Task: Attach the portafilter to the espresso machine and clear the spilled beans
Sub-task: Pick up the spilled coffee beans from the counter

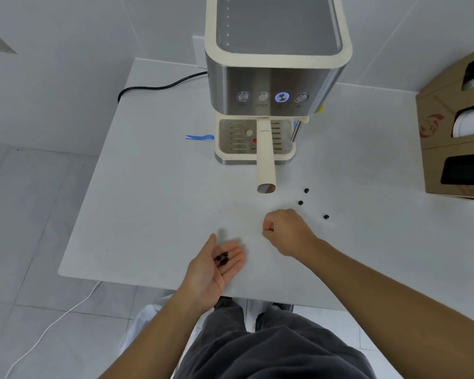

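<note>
Left hand (216,265) open, cupping gathered beans (222,259). Right hand (286,231) pinched shut, contents unseen. Three loose beans (300,202) toward worktop (153,203) right edge: pick singly, drop into palm held level.

Cream portafilter (266,157) locked in, dark beans (300,202) scattered

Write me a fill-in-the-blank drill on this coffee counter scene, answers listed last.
1. The open left hand cups dark coffee beans in its ____.
2. ____ loose beans lie on the white counter.
3. The cream portafilter handle points ____ the person.
4. The right hand is closed in a ____.

Answers: palm; three; toward; fist
</note>
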The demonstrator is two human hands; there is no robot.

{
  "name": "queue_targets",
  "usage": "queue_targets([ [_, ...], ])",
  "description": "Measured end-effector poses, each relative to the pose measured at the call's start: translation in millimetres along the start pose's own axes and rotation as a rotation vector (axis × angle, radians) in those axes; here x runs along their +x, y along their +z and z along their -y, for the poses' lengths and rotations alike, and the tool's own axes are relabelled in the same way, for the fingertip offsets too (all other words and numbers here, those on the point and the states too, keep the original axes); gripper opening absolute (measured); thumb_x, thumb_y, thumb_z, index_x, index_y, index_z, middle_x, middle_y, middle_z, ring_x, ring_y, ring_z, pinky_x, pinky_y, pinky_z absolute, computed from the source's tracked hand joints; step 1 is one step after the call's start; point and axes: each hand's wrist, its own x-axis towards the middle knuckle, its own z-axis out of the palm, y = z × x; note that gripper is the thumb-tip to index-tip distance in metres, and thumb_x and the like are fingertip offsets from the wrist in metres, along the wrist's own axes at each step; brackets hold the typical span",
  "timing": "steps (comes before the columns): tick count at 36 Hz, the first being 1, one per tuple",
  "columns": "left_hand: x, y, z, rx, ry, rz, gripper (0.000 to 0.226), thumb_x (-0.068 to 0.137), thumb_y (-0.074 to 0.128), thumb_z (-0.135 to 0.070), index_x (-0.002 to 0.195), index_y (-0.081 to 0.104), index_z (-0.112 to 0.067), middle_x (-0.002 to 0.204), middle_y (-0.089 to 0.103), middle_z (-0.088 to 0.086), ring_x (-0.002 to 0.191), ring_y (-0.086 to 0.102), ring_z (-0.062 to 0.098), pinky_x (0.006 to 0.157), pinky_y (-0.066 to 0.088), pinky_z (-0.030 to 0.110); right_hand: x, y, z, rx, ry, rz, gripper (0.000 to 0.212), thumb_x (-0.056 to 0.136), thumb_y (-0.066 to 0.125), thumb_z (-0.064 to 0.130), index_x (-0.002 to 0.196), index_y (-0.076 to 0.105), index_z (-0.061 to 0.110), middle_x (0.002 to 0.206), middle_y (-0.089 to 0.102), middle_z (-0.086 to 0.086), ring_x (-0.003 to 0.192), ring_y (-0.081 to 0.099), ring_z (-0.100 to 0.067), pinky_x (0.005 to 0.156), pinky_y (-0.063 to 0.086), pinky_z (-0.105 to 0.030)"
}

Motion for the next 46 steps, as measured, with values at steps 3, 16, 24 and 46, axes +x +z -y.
queue_targets([
  [3,0,2,0,0.006,0.000,-0.001,0.053,0.099,0.047,-0.041,0.108,0.070,0.006,0.098,0.075,0.020,0.095,0.074,0.029,0.088,0.057,0.039,0,2,2,-0.077,-0.007,0.012,0.016,0.093,0.051,0.014,0.090,0.067,0.010,0.097,0.067,-0.006,0.086,0.065,-0.026,0.076,0.058,-0.039],
  [16,3,11,3,0.015,0.012,-0.003,0.057,0.099,0.045,-0.046,0.109,0.069,0.005,0.101,0.075,0.021,0.094,0.074,0.028,0.084,0.056,0.037,-8,-3,-4,0.055,-0.011,-0.030,0.019,0.085,0.050,0.004,0.085,0.068,0.011,0.081,0.058,0.001,0.072,0.056,-0.019,0.061,0.047,-0.027],
  [24,6,30,8,0.069,0.016,0.005,0.057,0.099,0.045,-0.047,0.107,0.070,0.004,0.097,0.076,0.018,0.092,0.074,0.027,0.085,0.057,0.036,-30,-14,-11,0.377,0.023,-0.108,0.015,0.083,0.063,0.008,0.090,0.074,0.012,0.077,0.065,0.009,0.073,0.065,-0.011,0.069,0.056,-0.026],
  [46,10,62,24,0.038,-0.036,0.028,0.057,0.098,0.048,-0.046,0.108,0.069,0.006,0.094,0.073,0.019,0.089,0.072,0.028,0.078,0.062,0.036,-41,-41,-49,0.445,0.025,-0.212,0.019,0.085,0.067,0.013,0.103,0.074,0.014,0.091,0.068,0.008,0.079,0.064,-0.006,0.067,0.041,0.000],
])
